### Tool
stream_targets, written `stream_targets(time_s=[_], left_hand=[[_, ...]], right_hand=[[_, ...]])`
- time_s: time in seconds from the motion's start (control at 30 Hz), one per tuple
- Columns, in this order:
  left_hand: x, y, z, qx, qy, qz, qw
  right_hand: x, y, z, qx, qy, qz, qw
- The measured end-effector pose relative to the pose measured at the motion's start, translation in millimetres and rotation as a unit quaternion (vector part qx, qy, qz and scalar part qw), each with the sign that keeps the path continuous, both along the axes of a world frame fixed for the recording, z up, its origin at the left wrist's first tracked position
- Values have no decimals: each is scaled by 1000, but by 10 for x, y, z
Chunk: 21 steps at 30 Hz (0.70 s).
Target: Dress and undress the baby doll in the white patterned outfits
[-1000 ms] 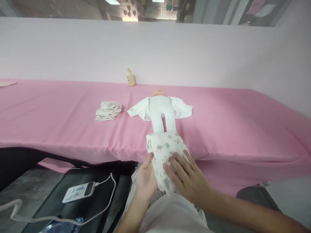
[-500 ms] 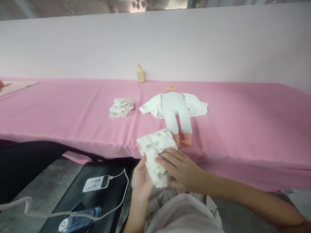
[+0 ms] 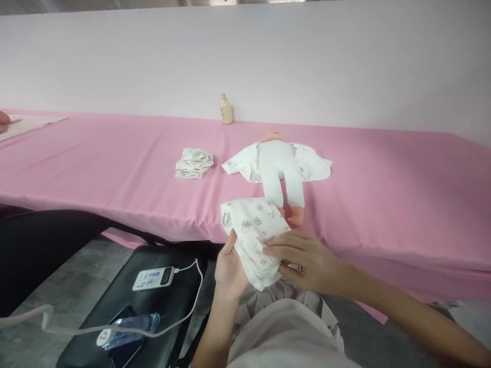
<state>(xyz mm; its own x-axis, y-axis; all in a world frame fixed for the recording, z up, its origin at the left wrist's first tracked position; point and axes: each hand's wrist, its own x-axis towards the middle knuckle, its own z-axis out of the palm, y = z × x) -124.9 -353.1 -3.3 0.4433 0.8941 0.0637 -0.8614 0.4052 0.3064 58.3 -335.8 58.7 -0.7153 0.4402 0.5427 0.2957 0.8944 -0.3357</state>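
Observation:
A folded white baby garment [image 3: 255, 225] with small green and pink prints is held in front of my body, at the near edge of the pink-covered table. My left hand [image 3: 230, 268] grips its lower left side, thumb along the edge and fingers hidden underneath. My right hand [image 3: 303, 258] holds the right side, its fingers lying over the cloth. Just beyond, a baby doll [image 3: 278, 158] with a white body lies on its back, feet towards me. A white shirt [image 3: 312, 163] is spread open under it. The garment partly covers one foot.
A folded pile of off-white cloth [image 3: 194, 164] lies left of the doll. A pump bottle [image 3: 226, 110] stands by the wall. On a black chair [image 3: 126, 278] at lower left are a white power bank [image 3: 153, 278], cable, phone and clear bottle [image 3: 130, 324]. Another person's hand [image 3: 3, 118] shows far left.
The garment has shifted slightly right, and more of its printed face shows. My right hand has slid towards its right edge. The camera view has tilted down a little.

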Motion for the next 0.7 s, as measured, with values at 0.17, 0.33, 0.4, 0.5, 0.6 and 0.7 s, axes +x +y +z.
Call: stream_targets(time_s=[0.17,0.33,0.4,0.5,0.6,0.7], left_hand=[[27,7,25,-1,5,1,1000],[84,3,36,3,13,-11,1000],[91,3,41,5,13,-12,1000],[87,5,50,4,8,5,1000],[93,3,61,0,-3,33,999],[110,-9,53,8,-15,57,998]], right_hand=[[46,84,-149,-76,-34,23,996],[147,226,-223,-135,20,67,988],[202,232,-159,-179,36,79,980],[233,156,-71,-174,32,60,982],[157,27,-157,-46,-35,23,998],[30,-54,-369,97,-59,-30,993]])
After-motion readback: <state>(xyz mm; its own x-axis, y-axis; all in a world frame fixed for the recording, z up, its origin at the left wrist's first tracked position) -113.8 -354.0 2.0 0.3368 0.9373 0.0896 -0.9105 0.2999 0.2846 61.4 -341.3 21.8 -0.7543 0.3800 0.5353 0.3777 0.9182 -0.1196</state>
